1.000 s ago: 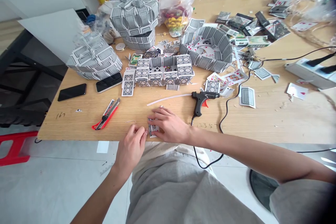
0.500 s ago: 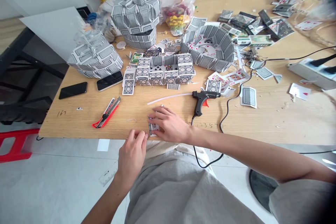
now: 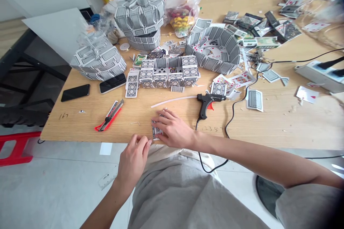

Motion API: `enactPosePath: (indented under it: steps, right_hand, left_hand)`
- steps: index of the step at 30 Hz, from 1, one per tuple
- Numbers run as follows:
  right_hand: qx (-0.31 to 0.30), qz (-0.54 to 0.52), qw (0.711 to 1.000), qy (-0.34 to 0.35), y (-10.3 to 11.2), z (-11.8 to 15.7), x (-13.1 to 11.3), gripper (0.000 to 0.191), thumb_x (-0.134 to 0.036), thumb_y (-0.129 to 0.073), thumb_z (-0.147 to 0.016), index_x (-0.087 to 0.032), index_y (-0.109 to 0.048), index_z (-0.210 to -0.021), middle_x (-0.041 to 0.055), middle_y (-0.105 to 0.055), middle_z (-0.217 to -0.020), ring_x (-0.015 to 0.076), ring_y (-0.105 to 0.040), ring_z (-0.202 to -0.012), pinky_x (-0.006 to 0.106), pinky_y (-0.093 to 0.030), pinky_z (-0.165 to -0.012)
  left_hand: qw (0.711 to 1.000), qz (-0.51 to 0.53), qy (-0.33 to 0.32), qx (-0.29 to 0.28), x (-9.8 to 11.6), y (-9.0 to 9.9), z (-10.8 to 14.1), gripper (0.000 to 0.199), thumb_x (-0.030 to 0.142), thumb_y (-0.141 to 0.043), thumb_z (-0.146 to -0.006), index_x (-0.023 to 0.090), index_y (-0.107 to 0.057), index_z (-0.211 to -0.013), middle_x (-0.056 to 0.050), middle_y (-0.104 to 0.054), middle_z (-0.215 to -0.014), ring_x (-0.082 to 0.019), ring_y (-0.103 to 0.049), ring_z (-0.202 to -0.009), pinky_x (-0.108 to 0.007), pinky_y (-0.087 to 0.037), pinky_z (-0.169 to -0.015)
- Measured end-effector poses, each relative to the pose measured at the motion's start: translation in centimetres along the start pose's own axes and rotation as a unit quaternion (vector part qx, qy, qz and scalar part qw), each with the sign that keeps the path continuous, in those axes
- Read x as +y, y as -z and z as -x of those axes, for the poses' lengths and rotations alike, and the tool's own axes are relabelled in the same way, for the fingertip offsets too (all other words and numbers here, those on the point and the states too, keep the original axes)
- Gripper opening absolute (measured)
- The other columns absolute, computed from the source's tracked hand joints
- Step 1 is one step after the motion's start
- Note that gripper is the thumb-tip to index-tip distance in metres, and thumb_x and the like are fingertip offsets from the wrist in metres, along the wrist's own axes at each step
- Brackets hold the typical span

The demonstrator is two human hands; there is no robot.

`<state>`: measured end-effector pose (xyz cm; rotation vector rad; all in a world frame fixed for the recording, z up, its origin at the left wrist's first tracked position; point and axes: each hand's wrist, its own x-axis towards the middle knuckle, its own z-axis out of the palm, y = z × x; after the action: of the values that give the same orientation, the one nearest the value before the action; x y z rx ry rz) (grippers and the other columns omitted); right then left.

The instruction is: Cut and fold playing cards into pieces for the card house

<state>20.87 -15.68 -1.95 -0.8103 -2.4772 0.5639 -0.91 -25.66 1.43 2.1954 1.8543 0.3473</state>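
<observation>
A patterned playing card (image 3: pixel 155 131) lies at the table's front edge. Covering most of it is my right hand (image 3: pixel 174 128), its fingers spread flat and pressing it to the wood. My left hand (image 3: pixel 135 155) is at the edge beside the card's near left corner, thumb and index finger pinched together. Whatever sits in that pinch is too small to make out. A black glue gun (image 3: pixel 204 104) with a red trigger and a long glue stick lies beyond my right hand. To the left rests a red utility knife (image 3: pixel 109 115), its blade out.
Behind stands a box built of cards (image 3: pixel 168 75), with a round card basket (image 3: pixel 215 52) to its right and lidded card baskets (image 3: pixel 141 18) at the back left. Two phones (image 3: pixel 75 93) lie at left. A black cable (image 3: pixel 233 114) crosses the table's right part.
My left hand has shifted very slightly left and down, its pinch still at the table's edge. The right hand stays flat on the card.
</observation>
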Motion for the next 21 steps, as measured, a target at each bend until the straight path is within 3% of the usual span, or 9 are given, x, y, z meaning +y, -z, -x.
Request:
enactPosePath:
  steps: [4, 7, 9, 14, 21]
  right_hand:
    - [0.002, 0.015, 1.000, 0.013, 0.3, -0.2, -0.6, 0.026, -0.027, -0.073, -0.100, -0.013, -0.075, -0.122, 0.0153, -0.075, -0.137, 0.0399, -0.054, -0.146, 0.059, -0.044, -0.125]
    - [-0.002, 0.032, 0.999, 0.028, 0.2, -0.1, -1.1, 0.013, -0.019, -0.067, -0.103, -0.015, -0.076, -0.112, 0.0172, -0.073, -0.136, 0.0349, -0.060, -0.139, 0.053, -0.053, -0.115]
    - [-0.015, 0.034, 0.999, 0.036, -0.1, 0.2, -1.5, 0.014, -0.013, -0.064, -0.104, -0.016, -0.076, -0.111, 0.0174, -0.073, -0.132, 0.0309, -0.064, -0.132, 0.048, -0.056, -0.110]
    - [-0.035, 0.031, 0.998, 0.044, -0.8, 1.2, -1.8, 0.023, -0.007, -0.060, -0.104, -0.014, -0.074, -0.120, 0.0175, -0.073, -0.130, 0.0280, -0.067, -0.127, 0.045, -0.059, -0.111]
    - [-0.005, 0.032, 0.998, 0.053, -0.7, 1.4, -1.5, 0.022, -0.008, -0.063, -0.102, -0.014, -0.075, -0.120, 0.0175, -0.069, -0.145, 0.0333, -0.056, -0.147, 0.050, -0.056, -0.121]
  left_hand:
    - [0.998, 0.069, 0.002, 0.008, -1.5, 0.8, -1.0, 0.025, 0.037, -0.057, -0.110, 0.024, -0.063, -0.090, -0.001, -0.067, -0.091, -0.017, -0.068, -0.080, -0.028, -0.050, -0.071]
    - [0.996, 0.085, 0.022, 0.032, -2.7, 1.3, -2.4, 0.022, 0.038, -0.061, -0.108, 0.024, -0.067, -0.092, -0.001, -0.068, -0.092, -0.017, -0.068, -0.080, -0.028, -0.050, -0.070]
    - [0.995, 0.094, 0.015, 0.032, -3.4, 1.5, -3.3, 0.019, 0.038, -0.062, -0.108, 0.025, -0.069, -0.097, -0.002, -0.070, -0.097, -0.018, -0.069, -0.084, -0.028, -0.050, -0.072]
    - [0.993, 0.106, -0.043, -0.037, -4.8, 1.6, -5.9, 0.016, 0.040, -0.063, -0.108, 0.026, -0.069, -0.103, -0.001, -0.076, -0.100, -0.018, -0.073, -0.089, -0.029, -0.051, -0.080]
    - [0.988, 0.072, -0.080, -0.108, -5.0, 1.9, -9.0, 0.019, 0.038, -0.067, -0.105, 0.023, -0.065, -0.094, 0.000, -0.075, -0.094, -0.018, -0.070, -0.081, -0.030, -0.045, -0.073]
